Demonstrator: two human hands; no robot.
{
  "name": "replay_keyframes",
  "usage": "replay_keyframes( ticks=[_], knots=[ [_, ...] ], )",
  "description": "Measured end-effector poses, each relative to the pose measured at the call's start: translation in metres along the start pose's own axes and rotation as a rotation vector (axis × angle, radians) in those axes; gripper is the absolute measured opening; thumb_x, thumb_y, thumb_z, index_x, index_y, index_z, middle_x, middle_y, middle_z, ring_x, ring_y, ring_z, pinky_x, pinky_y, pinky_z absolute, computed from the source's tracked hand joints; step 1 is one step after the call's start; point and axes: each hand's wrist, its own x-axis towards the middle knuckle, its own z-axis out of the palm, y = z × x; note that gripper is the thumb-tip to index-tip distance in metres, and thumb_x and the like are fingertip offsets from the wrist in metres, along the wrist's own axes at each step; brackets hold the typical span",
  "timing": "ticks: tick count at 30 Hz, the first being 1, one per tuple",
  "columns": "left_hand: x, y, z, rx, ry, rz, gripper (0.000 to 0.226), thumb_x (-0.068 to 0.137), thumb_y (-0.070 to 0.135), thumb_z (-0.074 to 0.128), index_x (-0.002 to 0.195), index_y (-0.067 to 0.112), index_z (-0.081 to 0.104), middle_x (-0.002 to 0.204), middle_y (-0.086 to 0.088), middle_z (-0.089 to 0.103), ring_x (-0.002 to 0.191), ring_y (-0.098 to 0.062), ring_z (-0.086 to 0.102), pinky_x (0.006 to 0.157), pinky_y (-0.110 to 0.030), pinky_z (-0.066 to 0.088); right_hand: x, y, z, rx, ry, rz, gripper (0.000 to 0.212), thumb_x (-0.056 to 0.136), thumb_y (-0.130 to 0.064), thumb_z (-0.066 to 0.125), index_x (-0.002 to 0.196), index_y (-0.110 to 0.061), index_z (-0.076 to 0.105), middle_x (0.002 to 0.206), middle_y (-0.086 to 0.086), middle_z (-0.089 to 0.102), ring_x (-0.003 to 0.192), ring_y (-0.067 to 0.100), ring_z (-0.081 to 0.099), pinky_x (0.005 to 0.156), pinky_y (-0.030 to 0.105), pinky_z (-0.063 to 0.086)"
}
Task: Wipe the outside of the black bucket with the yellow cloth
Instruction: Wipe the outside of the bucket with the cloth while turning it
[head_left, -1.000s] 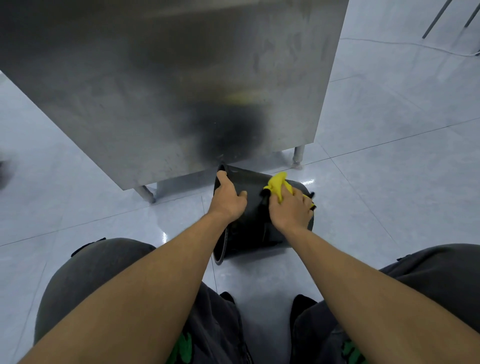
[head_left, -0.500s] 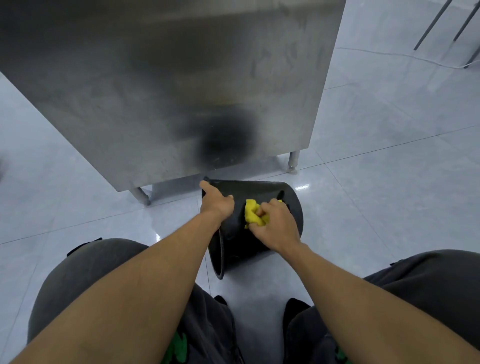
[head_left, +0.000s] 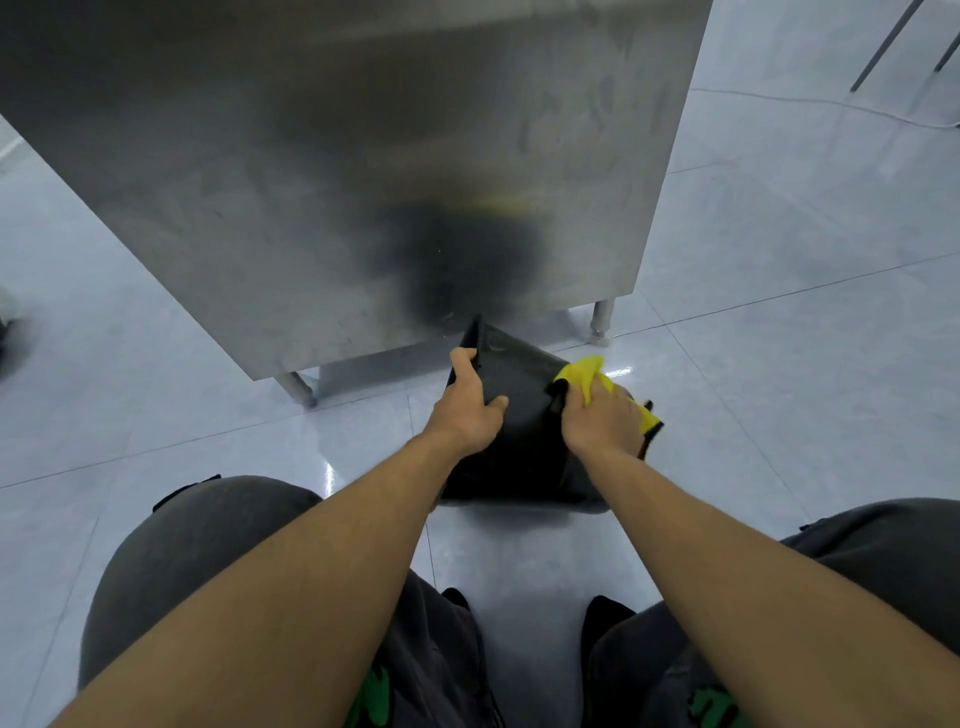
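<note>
The black bucket lies on its side on the tiled floor in front of my knees, its open rim to the left. My left hand grips that rim, thumb on the outer wall. My right hand presses the crumpled yellow cloth against the bucket's outer wall near its base end on the right. A strip of the cloth also shows past my knuckles. The bucket's lower side is hidden by my forearms.
A stainless steel cabinet on short metal legs stands right behind the bucket and reflects it. Pale glossy floor tiles spread to the right. A thin cable and metal legs lie at the far right top. My knees in grey trousers flank the view.
My right hand with the cloth slid from the middle of the bucket's wall to its right end. The bucket turned slightly under my left hand's hold.
</note>
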Motion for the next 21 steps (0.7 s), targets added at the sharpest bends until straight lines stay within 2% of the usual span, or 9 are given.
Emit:
replay_keyframes(
  ticks=[2,4,9,11,13,15,17,19,21],
  knots=[
    [0.000,-0.002,0.000,-0.002,0.003,-0.032,0.056,0.097,0.020,0.058,0.135,0.024,0.016,0.117,-0.008,0.059,0.092,-0.019,0.062,0.071,-0.026,0.047,0.000,0.012,-0.002,0.105,-0.064,0.213,0.059,0.101,-0.048,0.031,0.155,-0.022,0.029,0.154,0.012,0.037,0.142,0.035,0.033,0.119,0.046,0.021],
    [-0.001,0.000,-0.001,0.008,0.016,-0.048,0.057,0.099,0.021,0.056,0.139,0.023,0.015,0.119,-0.007,0.057,0.091,-0.020,0.061,0.069,-0.025,0.044,-0.003,0.015,-0.003,0.134,-0.067,0.281,0.057,0.102,-0.045,0.033,0.154,-0.023,0.030,0.155,0.012,0.036,0.141,0.037,0.032,0.117,0.049,0.024],
    [0.003,0.006,0.002,-0.053,0.077,-0.077,0.053,0.100,0.018,0.051,0.141,0.019,0.019,0.112,-0.005,0.058,0.088,-0.021,0.057,0.074,-0.032,0.043,-0.015,-0.010,-0.006,0.033,0.044,-0.245,0.032,0.093,-0.035,0.053,0.114,-0.017,0.070,0.114,0.013,0.066,0.109,0.035,0.059,0.089,0.043,0.050],
    [0.005,0.008,0.002,-0.094,0.099,-0.090,0.061,0.096,0.015,0.052,0.147,0.019,0.019,0.118,-0.011,0.062,0.093,-0.025,0.059,0.076,-0.033,0.045,-0.020,-0.022,-0.006,0.150,-0.042,-0.434,0.029,0.087,-0.036,0.063,0.110,-0.022,0.075,0.112,0.009,0.066,0.101,0.029,0.061,0.083,0.037,0.051],
    [0.005,0.009,0.001,-0.123,0.080,-0.083,0.077,0.093,0.013,0.056,0.156,0.022,0.013,0.131,-0.010,0.058,0.108,-0.027,0.058,0.085,-0.035,0.048,-0.022,-0.027,-0.002,0.169,-0.106,-0.519,0.034,0.087,-0.036,0.067,0.119,-0.024,0.073,0.122,0.006,0.063,0.109,0.025,0.058,0.089,0.036,0.050],
    [0.002,0.008,-0.002,-0.071,0.040,-0.063,0.090,0.093,0.013,0.058,0.159,0.028,-0.001,0.130,-0.006,0.058,0.106,-0.021,0.056,0.084,-0.032,0.047,-0.021,-0.023,0.005,0.129,-0.057,-0.452,0.045,0.090,-0.041,0.063,0.131,-0.024,0.065,0.132,0.006,0.060,0.120,0.029,0.053,0.098,0.043,0.047],
    [0.000,0.005,-0.004,0.018,0.009,-0.050,0.096,0.093,0.012,0.057,0.157,0.031,-0.012,0.108,-0.004,0.063,0.090,-0.021,0.060,0.075,-0.034,0.050,-0.018,-0.015,0.009,0.042,0.016,-0.271,0.050,0.094,-0.047,0.054,0.138,-0.023,0.057,0.138,0.010,0.054,0.126,0.034,0.047,0.102,0.048,0.044],
    [-0.002,0.003,-0.003,0.067,-0.006,-0.059,0.098,0.095,0.013,0.058,0.156,0.030,-0.017,0.081,0.007,0.051,0.076,-0.016,0.059,0.070,-0.034,0.053,-0.014,-0.005,0.008,-0.010,0.012,-0.040,0.051,0.098,-0.047,0.046,0.143,-0.023,0.050,0.144,0.014,0.046,0.130,0.038,0.041,0.107,0.049,0.038],
    [-0.001,0.003,-0.001,0.094,0.009,-0.076,0.096,0.098,0.017,0.057,0.155,0.026,-0.020,0.074,0.013,0.039,0.067,-0.008,0.052,0.067,-0.029,0.050,-0.010,0.002,0.004,0.033,-0.021,0.115,0.048,0.101,-0.042,0.042,0.143,-0.020,0.047,0.145,0.017,0.041,0.129,0.041,0.039,0.109,0.050,0.034]
  ],
)
